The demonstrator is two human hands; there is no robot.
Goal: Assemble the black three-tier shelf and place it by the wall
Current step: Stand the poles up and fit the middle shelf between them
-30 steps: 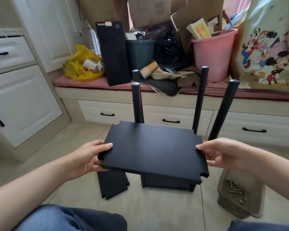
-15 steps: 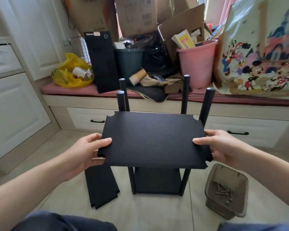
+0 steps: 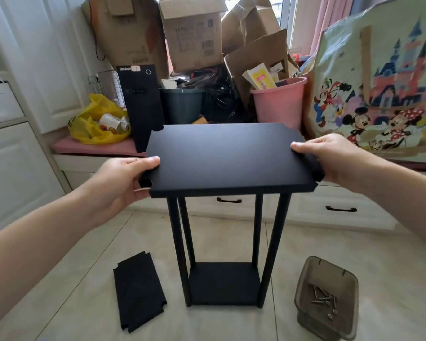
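A black shelf board point(image 3: 226, 156) with notched corners is held level above the four black posts point(image 3: 180, 242) of the frame. My left hand point(image 3: 123, 180) grips its left edge, thumb on top. My right hand point(image 3: 330, 156) grips its right edge the same way. The posts rise from the bottom shelf point(image 3: 224, 283) standing on the tiled floor; their tops are hidden behind the board. Another black board point(image 3: 138, 290) lies flat on the floor to the left of the frame.
A translucent grey tub point(image 3: 327, 301) with several screws sits on the floor at the right. Behind runs a bench with white drawers point(image 3: 340, 207), piled with cardboard boxes point(image 3: 194, 33), a pink bucket point(image 3: 278, 104), a yellow bag point(image 3: 96, 121) and a cartoon-print bag point(image 3: 379, 89). White cabinets point(image 3: 15, 156) stand left.
Both hands have lifted the board from low among the posts up to above their tops. The view has risen with it, so the frame's bottom shelf now shows.
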